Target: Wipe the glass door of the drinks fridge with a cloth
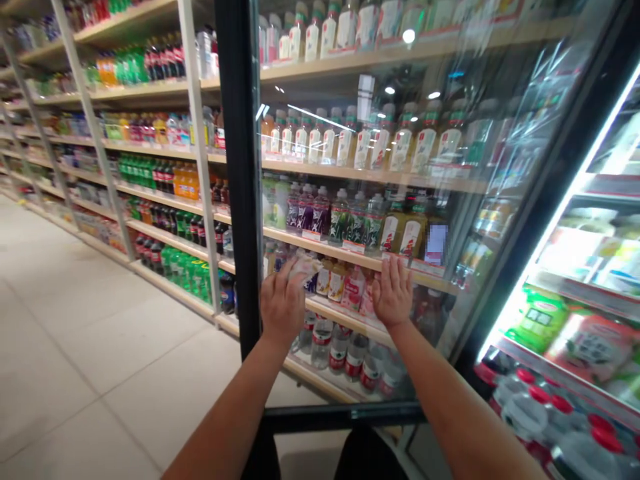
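A tall glass door [350, 400] with a black frame fills the middle of the head view, swung out from a lit cooler. Against its left part is my left hand [283, 300], fingers curled around a crumpled pale cloth [305, 267] held at the glass. Farther right, my right hand [394, 293] lies flat with its fingers stretched upward, palm toward the pane, and nothing is in it. Rows of bottled drinks [353, 287] show through the glass behind both hands. Ceiling lights reflect in the upper pane.
Shelves of bottled drinks [187, 177] run along the left above a pale tiled floor [65, 333]. At right, the lit cooler shelf [575, 377] holds green and pink packs. Large bottles with red caps [540, 413] stand low at the right, near my right forearm.
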The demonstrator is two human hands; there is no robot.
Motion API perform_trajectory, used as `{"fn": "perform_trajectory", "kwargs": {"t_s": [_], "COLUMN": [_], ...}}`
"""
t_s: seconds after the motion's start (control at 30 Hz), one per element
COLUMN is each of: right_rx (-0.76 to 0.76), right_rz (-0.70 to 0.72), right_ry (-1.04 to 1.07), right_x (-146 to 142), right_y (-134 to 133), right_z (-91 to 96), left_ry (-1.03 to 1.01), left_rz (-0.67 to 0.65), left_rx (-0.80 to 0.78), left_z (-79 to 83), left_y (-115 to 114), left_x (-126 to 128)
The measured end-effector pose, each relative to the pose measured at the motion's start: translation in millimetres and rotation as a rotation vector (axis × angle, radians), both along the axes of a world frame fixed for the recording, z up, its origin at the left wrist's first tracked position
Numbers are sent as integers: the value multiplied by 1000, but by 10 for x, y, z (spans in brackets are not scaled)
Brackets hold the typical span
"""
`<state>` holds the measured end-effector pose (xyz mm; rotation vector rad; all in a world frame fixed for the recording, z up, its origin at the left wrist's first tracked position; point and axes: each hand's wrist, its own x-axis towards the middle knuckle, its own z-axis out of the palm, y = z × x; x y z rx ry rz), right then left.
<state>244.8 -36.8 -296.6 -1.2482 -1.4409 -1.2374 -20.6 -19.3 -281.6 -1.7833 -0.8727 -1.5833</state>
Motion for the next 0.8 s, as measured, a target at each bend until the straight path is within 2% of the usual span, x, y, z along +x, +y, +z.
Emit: {"fn": "perform_trajectory", "kwargs": {"t_s": [0.13,0.2,0.27,0.37,0.43,0.5,0.6,0.67,0.73,0.8], "right_rx": [18,23,31,23,11,18,52,65,72,72], "right_rz": [-10,-17,-18,-6,12,2,-65,-92,-104,-113], "right_ry": [-16,-21,-19,-8,-1,-10,-48,-68,-78,-82], "right_x": [-7,-12,-11,-1,6,6,-5,-14,-19,-22], "right_y": [-7,-9,-9,-9,-6,-1,0,-6,-17,-27], "right_z": [13,18,15,0,-9,-10,4,18,29,34], "left_ry": [128,184,182,99,64,104,320,432,415,322], "left_rz": [-78,-127,-154,-149,-132,-135,-209,-223,-162,-73], "left_rx": [-23,-21,-11,21,13,-18,-22,4,22,27], "left_z": [-320,-375,-257,61,154,62,-240,-324,-212,21], "left_y": [-115,-105,-49,44,64,39,-30,-48,-26,16], "left_x": [66,44,-12,-78,-60,8,117,136,107,62]}}
